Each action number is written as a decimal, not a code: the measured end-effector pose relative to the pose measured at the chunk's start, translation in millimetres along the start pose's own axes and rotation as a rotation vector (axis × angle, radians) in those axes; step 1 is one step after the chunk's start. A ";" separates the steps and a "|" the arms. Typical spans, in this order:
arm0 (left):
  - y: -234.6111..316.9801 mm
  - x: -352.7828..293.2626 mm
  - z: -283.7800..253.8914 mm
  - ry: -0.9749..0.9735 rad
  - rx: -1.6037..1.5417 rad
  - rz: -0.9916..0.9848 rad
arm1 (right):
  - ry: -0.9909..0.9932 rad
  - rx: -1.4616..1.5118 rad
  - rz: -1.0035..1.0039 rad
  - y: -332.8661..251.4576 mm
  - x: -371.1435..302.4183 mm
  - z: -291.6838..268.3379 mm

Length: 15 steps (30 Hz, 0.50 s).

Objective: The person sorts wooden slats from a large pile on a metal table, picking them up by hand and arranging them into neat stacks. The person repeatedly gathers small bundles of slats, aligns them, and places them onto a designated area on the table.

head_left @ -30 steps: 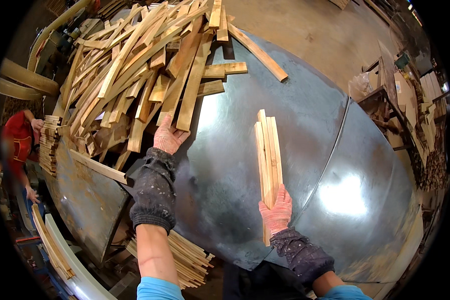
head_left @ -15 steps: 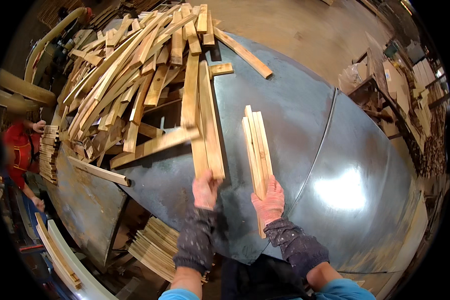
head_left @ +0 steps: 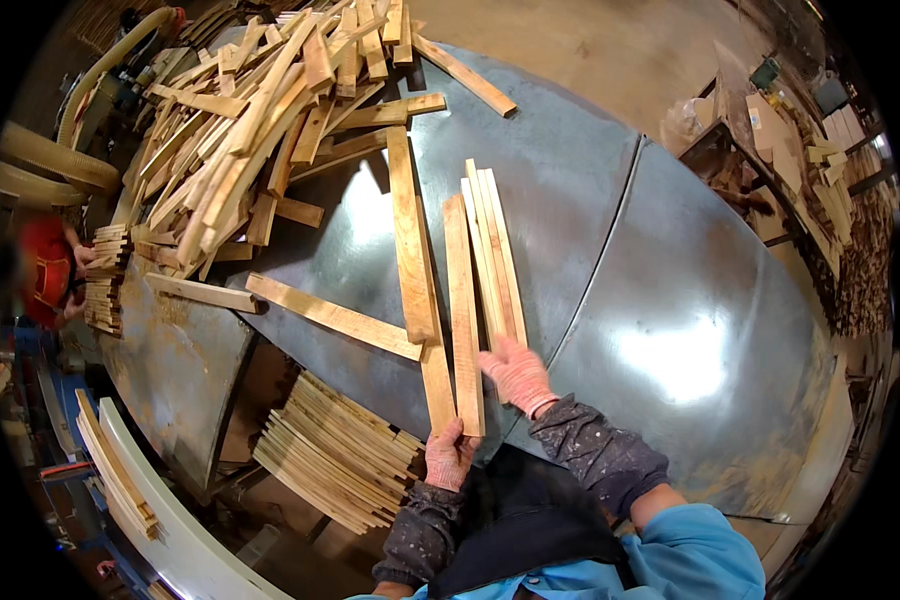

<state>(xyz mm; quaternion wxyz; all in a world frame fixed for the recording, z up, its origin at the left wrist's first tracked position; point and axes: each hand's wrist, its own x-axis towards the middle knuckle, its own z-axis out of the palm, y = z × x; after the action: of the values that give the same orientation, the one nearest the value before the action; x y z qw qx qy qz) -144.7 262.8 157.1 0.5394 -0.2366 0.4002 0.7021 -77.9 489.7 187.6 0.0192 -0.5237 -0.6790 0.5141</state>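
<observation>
The left hand [head_left: 450, 458], gloved in pink-and-white knit, is nearest the worker's body. Its grip is pinching the near ends of a flat, pale wooden strip [head_left: 463, 320] and of a flat, yellowish wooden strip [head_left: 436, 390] to its left. Both strips point away from the worker, above the near edge of the tabletop.

The right hand [head_left: 520, 378], gloved likewise, is positioned over the near end of a bundle of narrow, pale wooden strips [head_left: 492, 250]. This hand is blurred; I cannot tell from here whether its grip is spread or pressed together. The bundle lies lengthwise on the dark grey, seamed metal tabletop [head_left: 560, 180], just right of the pale strip.

Below tabletop level, to the worker's left, is a row of slender, light wooden strips [head_left: 330, 455] laid side by side. A broad, yellow-brown wooden strip [head_left: 408, 240] overlaps the far part of the yellowish strip. A tan, slanting wooden strip [head_left: 335, 318] extends leftward from near its lower end.

Farther out, a large, loose heap of mixed wooden strips [head_left: 270, 140] covers the far left. A person in a red top [head_left: 48, 270] is beside a neat stack of wooden strips [head_left: 103, 280]. Beyond the tabletop is the tan floor [head_left: 570, 50].
</observation>
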 end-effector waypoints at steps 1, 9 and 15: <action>-3.7 -3.9 1.8 -0.033 0.010 0.006 | -0.045 0.028 0.015 2.4 -8.8 5.2; -13.2 -22.6 20.9 0.053 0.147 0.103 | -0.109 0.354 0.009 18.5 -40.9 27.2; -11.7 3.5 -10.6 0.098 0.745 0.204 | 0.104 0.191 -0.049 63.7 -58.9 -19.9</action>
<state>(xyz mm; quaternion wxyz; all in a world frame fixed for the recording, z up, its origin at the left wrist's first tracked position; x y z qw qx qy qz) -135.7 257.2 144.7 0.4962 -0.0168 0.6743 0.5466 4.0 455.3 181.4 0.1169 -0.5286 -0.6376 0.5481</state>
